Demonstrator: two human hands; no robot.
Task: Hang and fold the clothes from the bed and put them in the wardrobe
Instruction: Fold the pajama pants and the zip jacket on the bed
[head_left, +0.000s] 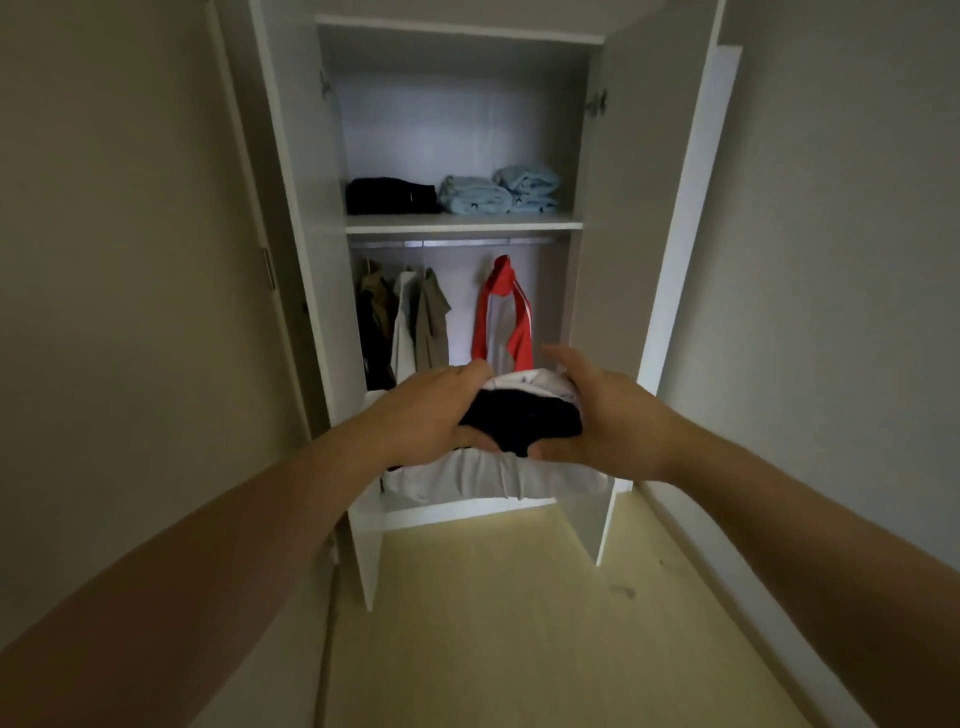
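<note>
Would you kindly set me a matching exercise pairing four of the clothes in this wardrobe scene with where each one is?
1 red-and-white jacket
2 light blue folded clothes
3 black-and-white bundle
4 black folded garment

A between the left hand and right hand
B left end of the shelf
C hanging from the rail
D right part of the shelf

Pairs: 1-C, 2-D, 3-A, 4-B

One shelf (462, 222) carries three folded piles: one black pile (392, 196), two light blue piles (475, 196). Four garments (501, 317) hang. Two hands: left hand (431, 410), right hand (608, 410); one bundle (524, 415).

White wardrobe (670, 270), red-and-grey jacket (503, 322), pale blue folded clothes (475, 196), black garment (524, 421)
</note>
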